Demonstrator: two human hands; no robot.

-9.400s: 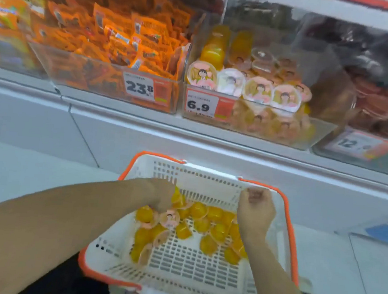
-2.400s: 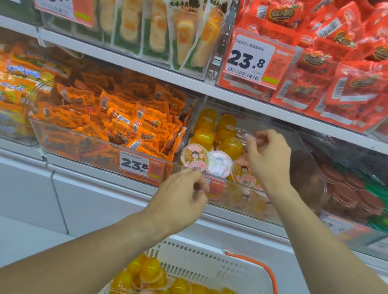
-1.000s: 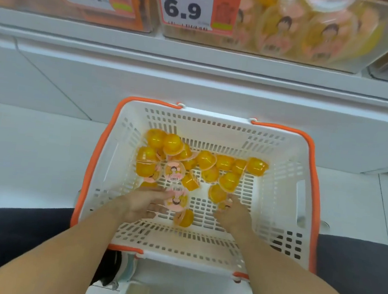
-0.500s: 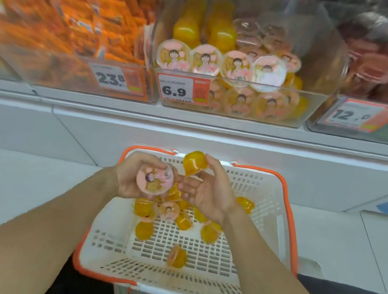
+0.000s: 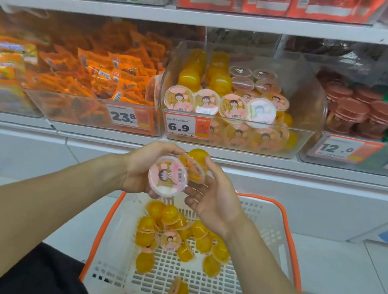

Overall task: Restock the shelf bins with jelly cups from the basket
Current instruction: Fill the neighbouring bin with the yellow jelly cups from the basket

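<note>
Both hands have risen from the basket (image 5: 291,229) toward the jelly bin (image 5: 307,143). Left hand (image 5: 143,168) grips a lid-forward jelly cup (image 5: 167,176); right hand (image 5: 214,196) pinches a second cup (image 5: 196,164) — the two touch. Risk: crowded, slick cups may slip back before reaching the bin.

A clear bin of orange snack packets (image 5: 95,75) carries a 23.8 price tag (image 5: 123,116), with red boxes (image 5: 268,0) on the shelf above it and brown-lidded cups (image 5: 357,112) far to its right.
</note>
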